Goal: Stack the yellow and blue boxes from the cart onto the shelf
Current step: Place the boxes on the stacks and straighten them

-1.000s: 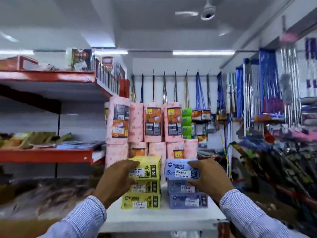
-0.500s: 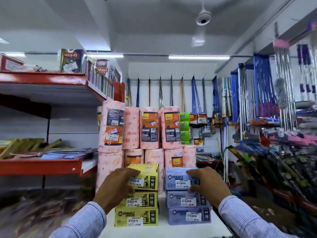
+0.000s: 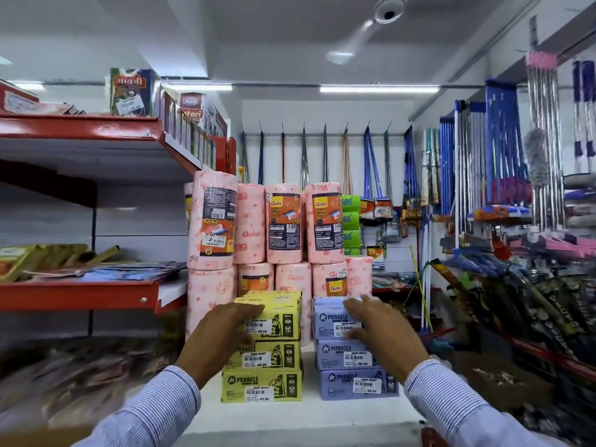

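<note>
Three yellow boxes (image 3: pixel 263 350) and three blue boxes (image 3: pixel 353 353) stood in two stacks side by side on the white shelf (image 3: pixel 290 414), before pink towel rolls (image 3: pixel 287 224). The left hand (image 3: pixel 219 337) gripped the top yellow box. The right hand (image 3: pixel 383 333) lay spread, fingers loose, on the top blue box.

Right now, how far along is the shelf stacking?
Two stacks of three stand side by side on the white shelf. The left hand rests on the top yellow box, and the right hand on the top blue box, seemingly settling them. The cart is out of view, so what remains is unclear.
</note>
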The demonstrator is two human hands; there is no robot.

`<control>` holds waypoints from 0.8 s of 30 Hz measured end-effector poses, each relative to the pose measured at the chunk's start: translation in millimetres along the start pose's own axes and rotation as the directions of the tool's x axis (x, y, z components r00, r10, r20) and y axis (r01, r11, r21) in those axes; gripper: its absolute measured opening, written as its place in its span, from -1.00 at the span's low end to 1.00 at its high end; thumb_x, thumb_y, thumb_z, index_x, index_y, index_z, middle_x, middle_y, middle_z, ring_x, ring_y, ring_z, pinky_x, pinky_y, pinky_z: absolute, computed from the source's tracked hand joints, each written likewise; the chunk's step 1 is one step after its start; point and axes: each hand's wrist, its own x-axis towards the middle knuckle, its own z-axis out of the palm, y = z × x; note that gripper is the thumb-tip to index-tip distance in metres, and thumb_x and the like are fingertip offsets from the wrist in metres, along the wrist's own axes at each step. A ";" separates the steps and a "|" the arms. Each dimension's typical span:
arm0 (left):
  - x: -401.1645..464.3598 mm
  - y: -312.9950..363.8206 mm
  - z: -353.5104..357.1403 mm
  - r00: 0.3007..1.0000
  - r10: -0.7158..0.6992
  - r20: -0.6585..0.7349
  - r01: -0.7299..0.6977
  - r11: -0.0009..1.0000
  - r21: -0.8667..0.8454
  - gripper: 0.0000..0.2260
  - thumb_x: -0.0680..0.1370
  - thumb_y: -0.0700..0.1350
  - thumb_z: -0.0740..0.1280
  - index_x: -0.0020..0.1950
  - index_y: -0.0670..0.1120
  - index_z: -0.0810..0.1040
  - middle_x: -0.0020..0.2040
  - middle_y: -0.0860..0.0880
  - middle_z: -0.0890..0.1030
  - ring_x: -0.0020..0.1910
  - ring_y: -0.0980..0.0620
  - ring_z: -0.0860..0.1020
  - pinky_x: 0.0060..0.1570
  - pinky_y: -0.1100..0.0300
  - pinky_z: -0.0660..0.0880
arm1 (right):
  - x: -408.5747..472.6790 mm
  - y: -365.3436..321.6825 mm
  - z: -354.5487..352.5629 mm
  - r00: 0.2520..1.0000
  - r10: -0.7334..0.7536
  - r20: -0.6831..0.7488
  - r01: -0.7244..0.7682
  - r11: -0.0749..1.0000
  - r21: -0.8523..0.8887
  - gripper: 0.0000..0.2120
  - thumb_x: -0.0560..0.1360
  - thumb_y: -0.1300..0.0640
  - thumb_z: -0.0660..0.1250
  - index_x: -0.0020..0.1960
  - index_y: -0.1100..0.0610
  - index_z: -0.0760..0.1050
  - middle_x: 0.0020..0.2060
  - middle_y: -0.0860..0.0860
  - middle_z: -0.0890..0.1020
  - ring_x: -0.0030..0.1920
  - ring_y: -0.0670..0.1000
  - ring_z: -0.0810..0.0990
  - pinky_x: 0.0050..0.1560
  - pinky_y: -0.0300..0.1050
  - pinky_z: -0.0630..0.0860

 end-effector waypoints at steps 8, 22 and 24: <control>-14.2 -7.3 11.5 0.976 0.174 -0.134 -0.158 0.980 0.123 -0.44 0.54 -0.20 0.39 0.49 0.00 0.28 0.51 -0.02 0.31 0.52 -0.06 0.25 0.51 0.06 0.10 | 8.3 -77.8 71.2 0.930 -0.313 -0.193 0.296 0.948 -0.113 -0.38 0.54 0.06 0.32 0.50 0.13 0.13 0.48 0.13 0.23 0.49 0.13 0.12 0.44 0.12 0.17; -33.4 -55.1 53.8 0.950 0.284 -0.128 -0.191 0.855 0.481 -0.40 0.63 0.05 0.07 0.58 -0.13 -0.07 0.62 -0.15 -0.08 0.58 -0.22 -0.11 0.44 -0.35 -0.14 | 3.3 -95.3 126.1 0.967 -0.212 -0.139 0.204 0.976 -0.070 -0.35 0.60 0.06 0.08 0.54 0.14 -0.20 0.56 0.07 -0.15 0.53 0.09 -0.19 0.44 0.19 -0.10; -33.3 -56.5 53.7 0.952 0.286 -0.114 -0.200 0.857 0.476 -0.39 0.63 0.04 0.11 0.58 -0.13 -0.07 0.62 -0.14 -0.08 0.58 -0.22 -0.10 0.43 -0.37 -0.13 | 3.9 -95.2 126.6 0.966 -0.219 -0.133 0.212 0.975 -0.068 -0.35 0.60 0.06 0.08 0.54 0.14 -0.20 0.56 0.07 -0.15 0.53 0.09 -0.19 0.44 0.17 -0.11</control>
